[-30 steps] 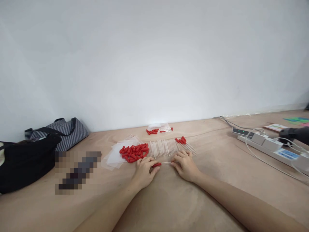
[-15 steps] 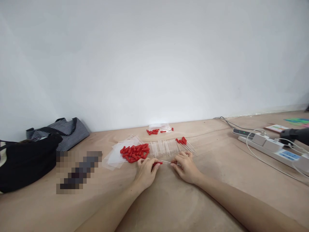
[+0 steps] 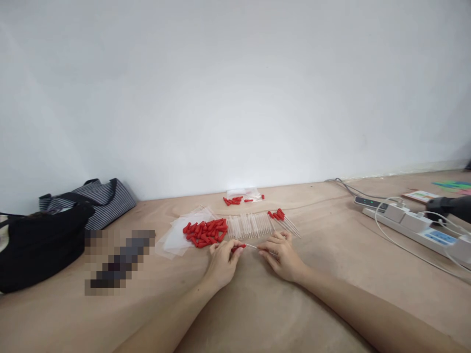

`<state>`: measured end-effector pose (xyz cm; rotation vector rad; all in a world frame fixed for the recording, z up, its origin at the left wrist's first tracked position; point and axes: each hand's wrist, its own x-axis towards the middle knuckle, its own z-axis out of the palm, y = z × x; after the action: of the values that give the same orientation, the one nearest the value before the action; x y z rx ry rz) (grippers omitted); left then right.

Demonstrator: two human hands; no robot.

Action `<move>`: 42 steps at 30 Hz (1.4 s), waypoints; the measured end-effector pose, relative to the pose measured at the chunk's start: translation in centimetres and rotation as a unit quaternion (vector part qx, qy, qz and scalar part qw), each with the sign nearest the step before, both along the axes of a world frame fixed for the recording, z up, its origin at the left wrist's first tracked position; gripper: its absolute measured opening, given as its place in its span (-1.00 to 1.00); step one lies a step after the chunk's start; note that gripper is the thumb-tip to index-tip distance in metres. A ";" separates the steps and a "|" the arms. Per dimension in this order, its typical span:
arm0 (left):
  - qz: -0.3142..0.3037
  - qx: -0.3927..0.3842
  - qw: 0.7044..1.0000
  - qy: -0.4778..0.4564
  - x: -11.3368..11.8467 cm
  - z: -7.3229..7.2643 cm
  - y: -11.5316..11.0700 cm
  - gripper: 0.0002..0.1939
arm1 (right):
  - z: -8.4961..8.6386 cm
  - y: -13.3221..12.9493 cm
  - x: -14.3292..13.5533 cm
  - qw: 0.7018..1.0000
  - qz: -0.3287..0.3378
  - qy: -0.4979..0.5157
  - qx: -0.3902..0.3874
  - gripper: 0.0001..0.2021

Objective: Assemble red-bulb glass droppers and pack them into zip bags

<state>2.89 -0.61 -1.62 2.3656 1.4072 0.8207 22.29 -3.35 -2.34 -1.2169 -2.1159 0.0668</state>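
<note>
My left hand (image 3: pixel 222 261) pinches a red rubber bulb (image 3: pixel 240 247), its narrow end pointing right. A thin clear tube (image 3: pixel 252 246) runs from the bulb's tip to my right hand (image 3: pixel 282 256), whose fingers are closed on it. Tube and bulb meet at the tip; how deep the tube sits is too small to tell. Behind my left hand lies a pile of red bulbs (image 3: pixel 206 232) on clear plastic bags (image 3: pixel 172 239). A row of clear tubes (image 3: pixel 250 225) lies beyond both hands. To its right are several tubes with red bulbs on their ends (image 3: pixel 290 225).
Near the wall, more red bulbs and tubes lie by a plastic bag (image 3: pixel 243 191). Striped and black bags (image 3: pixel 44 245) stand at left, beside a pixelated patch. A white power strip (image 3: pixel 423 233) with plugs and cables is at right, near a dark object (image 3: pixel 454 208).
The tube's left end has come up to the red bulb's tip, closing the small offset between them. My right hand has shifted slightly left.
</note>
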 end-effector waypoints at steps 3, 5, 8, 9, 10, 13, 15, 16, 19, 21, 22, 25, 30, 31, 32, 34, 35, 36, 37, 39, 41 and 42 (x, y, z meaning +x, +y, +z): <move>0.003 -0.006 1.000 -0.005 0.1 0.0 -0.1 -0.83 | -0.1 -0.1 -0.1 1.000 0.005 0.001 0.005 -0.86; 0.004 -0.003 1.000 -0.007 0.1 0.0 -0.2 -0.83 | -0.1 0.0 0.0 1.000 0.011 -0.012 0.009 -0.85; -0.006 0.003 1.000 -0.009 0.0 0.0 -0.3 -0.84 | 0.0 0.1 0.1 0.999 0.021 -0.027 0.025 -0.83; -0.012 0.004 1.000 -0.008 0.0 0.0 -0.4 -0.84 | 0.0 0.1 0.2 0.999 0.024 -0.031 0.032 -0.82; -0.016 0.005 1.000 -0.007 0.0 0.0 -0.4 -0.84 | 0.1 0.1 0.2 0.998 0.026 -0.037 0.040 -0.81; -0.024 0.021 0.999 -0.001 0.0 -0.1 -0.5 -0.84 | 0.0 0.1 0.3 0.995 0.027 -0.065 0.065 -0.78; -0.027 0.037 0.999 0.003 0.0 0.0 -0.7 -0.84 | 0.0 0.1 0.3 0.993 0.024 -0.076 0.082 -0.78; -0.029 0.046 0.999 0.006 0.1 0.1 -0.8 -0.84 | 0.0 0.0 0.3 0.993 0.022 -0.077 0.089 -0.78; -0.045 0.073 0.996 0.016 0.1 0.4 -1.2 -0.84 | 0.1 -0.1 0.3 0.992 0.016 -0.070 0.102 -0.80; -0.063 0.091 0.994 0.022 0.2 0.5 -1.4 -0.83 | 0.2 -0.2 0.4 0.993 0.018 -0.063 0.101 -0.82; -0.071 0.101 0.992 0.024 0.2 0.5 -1.6 -0.83 | 0.3 -0.3 0.4 0.993 0.019 -0.061 0.096 -0.82; -0.090 0.124 0.988 0.025 0.2 0.5 -1.8 -0.83 | 0.4 -0.5 0.4 0.995 0.020 -0.058 0.075 -0.82; -0.094 0.133 0.986 0.025 0.3 0.4 -2.0 -0.81 | 0.5 -0.8 0.0 0.998 0.013 -0.041 0.043 -0.81; -0.093 0.134 0.986 0.025 0.3 0.4 -2.0 -0.81 | 0.5 -0.8 0.0 0.999 0.014 -0.035 0.033 -0.80; -0.093 0.135 0.986 0.025 0.3 0.5 -2.0 -0.81 | 0.5 -0.8 -0.1 0.999 0.016 -0.029 0.022 -0.80; -0.096 0.136 0.986 0.027 0.3 0.5 -2.0 -0.82 | 0.6 -0.7 -0.2 1.000 0.020 -0.017 0.003 -0.79; -0.098 0.135 0.986 0.029 0.3 0.5 -2.0 -0.82 | 0.6 -0.7 -0.3 1.000 0.021 -0.011 -0.004 -0.79; -0.099 0.134 0.986 0.031 0.3 0.5 -2.0 -0.82 | 0.6 -0.7 -0.3 1.000 0.021 -0.006 -0.011 -0.78; -0.100 0.132 0.986 0.032 0.3 0.5 -2.0 -0.83 | 0.6 -0.7 -0.4 1.000 0.020 -0.002 -0.018 -0.77; -0.101 0.132 0.986 0.033 0.3 0.5 -1.9 -0.82 | 0.7 -0.7 -0.5 0.999 0.017 0.000 -0.031 -0.75; -0.102 0.133 0.985 0.033 0.3 0.5 -1.9 -0.82 | 0.8 -0.7 -0.6 0.999 0.014 -0.003 -0.043 -0.74; -0.103 0.134 0.985 0.034 0.3 0.5 -1.9 -0.82 | 0.8 -0.7 -0.7 0.999 0.013 -0.004 -0.047 -0.74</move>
<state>3.21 -2.51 -1.16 2.7084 1.1080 0.9304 21.62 -4.06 -1.53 -1.2457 -2.1576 0.1754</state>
